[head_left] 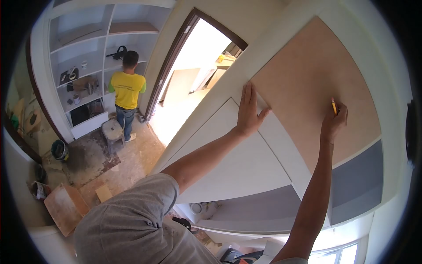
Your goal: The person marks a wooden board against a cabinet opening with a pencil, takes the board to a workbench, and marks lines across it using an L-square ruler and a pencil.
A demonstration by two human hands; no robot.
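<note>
One yellow pencil was before the brown panel, its long axis nearly upright in the view, with the visible end pointing up and slightly left. Across the room, the white shelf unit held a white cup in one compartment, and a dark bucket stood on the floor, its contents too small to tell. The pencil rose above the right hand, whose fingers were closed around it, while the left hand lay flat by the panel's edge, thumb spread, gripping nothing visible.

Smooth, matt wood-like panel, smooth white cabinet door, matt cloth shirt, rough floor.
</note>
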